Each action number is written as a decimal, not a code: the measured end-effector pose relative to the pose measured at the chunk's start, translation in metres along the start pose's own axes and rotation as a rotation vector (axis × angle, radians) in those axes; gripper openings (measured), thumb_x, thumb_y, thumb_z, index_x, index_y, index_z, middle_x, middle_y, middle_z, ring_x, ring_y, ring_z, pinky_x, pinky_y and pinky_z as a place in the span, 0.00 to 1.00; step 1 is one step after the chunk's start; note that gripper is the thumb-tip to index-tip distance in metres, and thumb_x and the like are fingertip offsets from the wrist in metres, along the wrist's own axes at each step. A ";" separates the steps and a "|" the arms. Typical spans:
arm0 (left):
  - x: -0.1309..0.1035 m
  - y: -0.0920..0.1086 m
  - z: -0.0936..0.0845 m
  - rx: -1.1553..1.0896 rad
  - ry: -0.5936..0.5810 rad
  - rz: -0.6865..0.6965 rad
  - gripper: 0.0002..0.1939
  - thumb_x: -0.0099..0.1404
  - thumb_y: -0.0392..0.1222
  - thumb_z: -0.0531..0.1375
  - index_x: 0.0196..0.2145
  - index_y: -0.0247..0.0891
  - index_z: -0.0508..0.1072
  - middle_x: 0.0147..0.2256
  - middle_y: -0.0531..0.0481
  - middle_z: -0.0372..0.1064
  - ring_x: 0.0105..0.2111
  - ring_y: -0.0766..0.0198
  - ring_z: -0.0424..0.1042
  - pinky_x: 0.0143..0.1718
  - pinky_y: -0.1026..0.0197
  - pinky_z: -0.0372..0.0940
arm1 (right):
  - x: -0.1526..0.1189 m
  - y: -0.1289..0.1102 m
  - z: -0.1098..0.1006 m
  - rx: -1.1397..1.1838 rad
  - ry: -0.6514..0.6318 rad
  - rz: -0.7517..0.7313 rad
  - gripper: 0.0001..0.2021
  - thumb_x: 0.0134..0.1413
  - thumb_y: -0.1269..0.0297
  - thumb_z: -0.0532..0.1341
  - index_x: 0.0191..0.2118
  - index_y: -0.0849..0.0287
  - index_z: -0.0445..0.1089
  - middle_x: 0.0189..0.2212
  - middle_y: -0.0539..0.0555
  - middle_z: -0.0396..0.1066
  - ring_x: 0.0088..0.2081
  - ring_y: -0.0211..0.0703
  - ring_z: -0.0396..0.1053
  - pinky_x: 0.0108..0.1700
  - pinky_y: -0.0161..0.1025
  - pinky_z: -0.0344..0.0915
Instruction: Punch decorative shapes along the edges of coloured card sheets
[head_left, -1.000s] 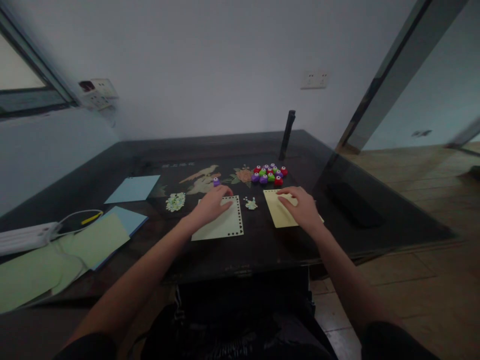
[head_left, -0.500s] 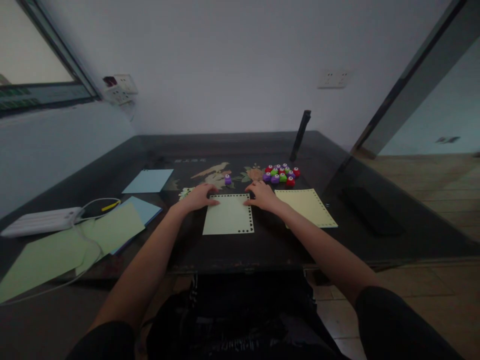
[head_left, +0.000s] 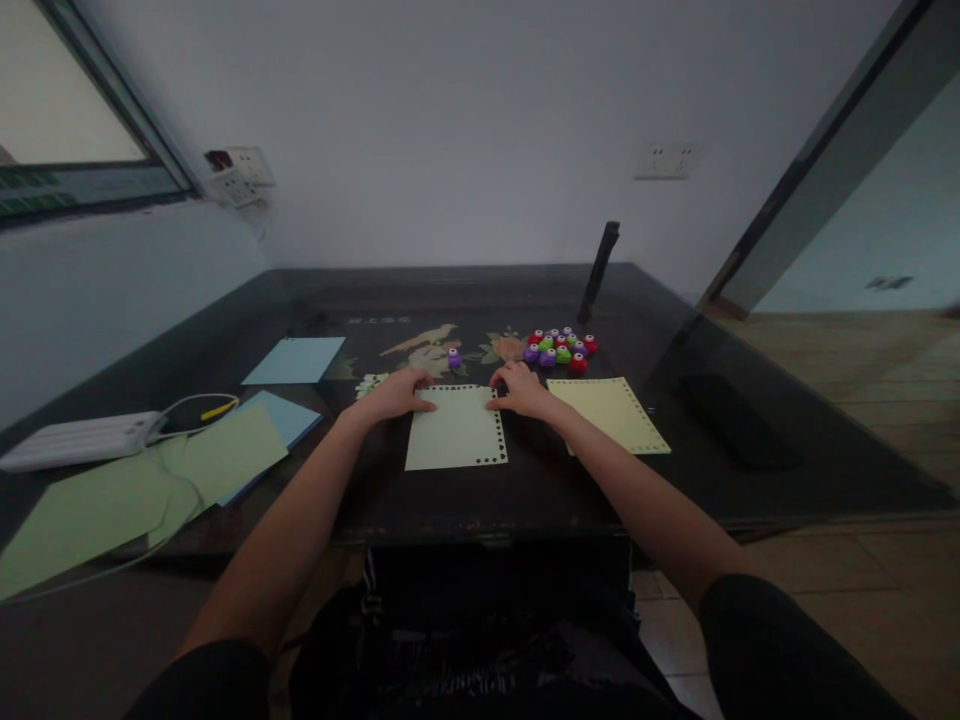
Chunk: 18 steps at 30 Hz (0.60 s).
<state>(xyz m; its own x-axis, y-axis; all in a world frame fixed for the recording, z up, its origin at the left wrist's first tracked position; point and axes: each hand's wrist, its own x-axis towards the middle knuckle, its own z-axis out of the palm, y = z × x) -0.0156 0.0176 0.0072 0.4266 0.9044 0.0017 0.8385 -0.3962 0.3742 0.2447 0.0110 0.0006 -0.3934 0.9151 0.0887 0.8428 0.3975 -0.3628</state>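
A pale green sheet of paper (head_left: 454,435) lies in front of me on the dark table. Small punched shapes run along its top and right edges and part of its bottom edge. My left hand (head_left: 397,393) is at the sheet's upper left corner, thumb over the paper and fingers curled by the edge. At the upper right corner my right hand (head_left: 523,388) has the sheet in the same way. Just beyond the paper stands a single purple craft punch (head_left: 454,358). A small heap of pale cut-outs (head_left: 370,384) sits behind my left hand.
Red, green and purple punches (head_left: 561,348) cluster at the back right. A yellow punched sheet (head_left: 611,412) lies beside my right forearm. On the left are a blue sheet (head_left: 296,360), green sheets (head_left: 232,455), a white power strip (head_left: 82,440) with its cable, and a yellow pen (head_left: 219,410).
Both hands keep their places at the sheet's upper corners. The view has shifted very slightly; nothing was picked up or let go.
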 end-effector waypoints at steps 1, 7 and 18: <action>0.000 0.000 0.000 0.005 0.015 0.002 0.20 0.49 0.48 0.63 0.39 0.36 0.72 0.38 0.44 0.70 0.39 0.53 0.68 0.39 0.58 0.59 | -0.001 0.000 0.000 0.013 0.006 -0.006 0.15 0.43 0.59 0.68 0.37 0.58 0.69 0.43 0.58 0.65 0.49 0.54 0.60 0.44 0.44 0.57; -0.001 -0.002 -0.007 -0.057 0.034 -0.015 0.14 0.55 0.48 0.58 0.35 0.37 0.73 0.32 0.47 0.70 0.32 0.58 0.67 0.33 0.60 0.57 | -0.002 0.002 0.002 0.198 0.082 -0.028 0.10 0.42 0.67 0.66 0.32 0.59 0.66 0.36 0.53 0.68 0.40 0.46 0.64 0.40 0.41 0.58; -0.002 -0.002 -0.019 -0.527 0.257 -0.052 0.11 0.55 0.44 0.62 0.35 0.36 0.73 0.24 0.51 0.70 0.23 0.65 0.66 0.24 0.64 0.57 | -0.012 0.007 -0.017 1.071 -0.154 0.078 0.19 0.44 0.65 0.66 0.44 0.62 0.65 0.24 0.50 0.71 0.25 0.37 0.68 0.30 0.34 0.62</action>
<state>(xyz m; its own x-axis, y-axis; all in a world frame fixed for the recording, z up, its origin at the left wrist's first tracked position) -0.0246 0.0198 0.0239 0.2381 0.9561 0.1708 0.5465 -0.2773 0.7902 0.2614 0.0034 0.0129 -0.4573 0.8873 -0.0599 0.1382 0.0044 -0.9904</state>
